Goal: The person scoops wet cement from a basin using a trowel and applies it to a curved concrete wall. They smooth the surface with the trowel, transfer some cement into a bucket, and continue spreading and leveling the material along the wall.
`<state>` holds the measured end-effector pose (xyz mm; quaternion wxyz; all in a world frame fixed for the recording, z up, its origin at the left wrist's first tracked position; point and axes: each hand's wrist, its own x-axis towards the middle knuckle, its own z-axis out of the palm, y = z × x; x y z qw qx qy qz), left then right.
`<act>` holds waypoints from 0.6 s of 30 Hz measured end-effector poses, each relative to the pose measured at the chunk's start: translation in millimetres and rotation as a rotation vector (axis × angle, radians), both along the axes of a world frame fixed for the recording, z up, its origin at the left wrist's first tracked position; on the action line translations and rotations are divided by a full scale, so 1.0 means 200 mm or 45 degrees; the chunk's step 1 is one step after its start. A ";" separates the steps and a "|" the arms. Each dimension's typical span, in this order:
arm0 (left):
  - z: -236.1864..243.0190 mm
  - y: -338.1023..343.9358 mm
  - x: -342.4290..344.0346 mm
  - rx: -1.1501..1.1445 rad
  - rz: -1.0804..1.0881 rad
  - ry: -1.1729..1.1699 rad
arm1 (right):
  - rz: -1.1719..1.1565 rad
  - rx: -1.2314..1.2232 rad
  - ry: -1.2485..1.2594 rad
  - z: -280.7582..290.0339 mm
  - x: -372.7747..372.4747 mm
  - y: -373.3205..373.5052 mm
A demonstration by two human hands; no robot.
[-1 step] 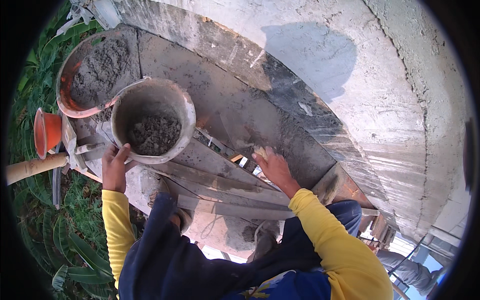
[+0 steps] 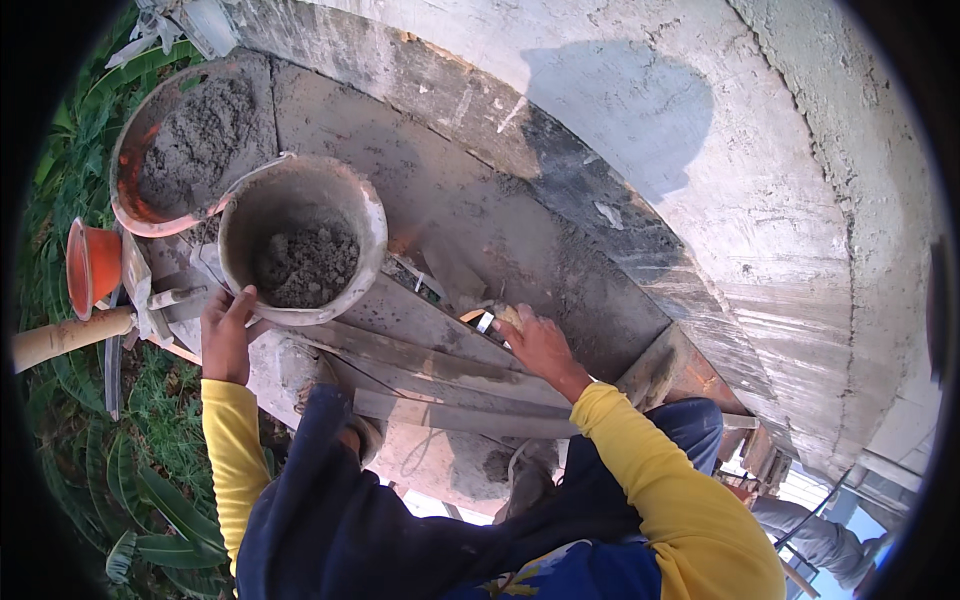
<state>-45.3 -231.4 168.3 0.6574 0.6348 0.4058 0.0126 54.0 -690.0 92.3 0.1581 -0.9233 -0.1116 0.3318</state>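
My left hand [image 2: 228, 335] is closed on the rim of a grey, mortar-crusted bucket [image 2: 368, 230] with grey mortar [image 2: 305, 265] inside, at centre-left. My right hand [image 2: 535, 342] grips the light handle of a trowel [image 2: 450, 268], whose dirty blade lies low over the grey boards, right of the bucket and by a narrow gap between planks [image 2: 440, 355]. Behind the bucket, at upper left, a wide orange-lined tub [image 2: 128, 170] holds a heap of mortar.
An orange bucket [image 2: 95, 262] and a bamboo pole [image 2: 70, 340] sit at the left edge beside dense plants [image 2: 160, 500]. A curved concrete wall [image 2: 780, 200] rises along the right. Another person's grey-clad leg [image 2: 820, 540] shows at lower right. My knees are bent on the planks.
My right hand and the trowel have shifted slightly down and toward the left. My left hand and the bucket have moved very slightly left.
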 end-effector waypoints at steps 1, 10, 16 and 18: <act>-0.02 0.02 0.00 0.000 0.009 0.007 | 0.078 -0.023 0.045 -0.04 -0.09 0.02; -0.05 0.06 0.01 0.044 0.006 0.050 | 0.124 -0.143 0.101 0.01 -0.06 -0.17; -0.04 0.04 -0.01 0.047 0.046 0.055 | -0.039 -0.057 -0.046 -0.09 -0.04 -0.28; -0.04 0.02 0.00 0.044 0.061 0.049 | -0.396 0.022 -0.055 -0.14 0.03 -0.40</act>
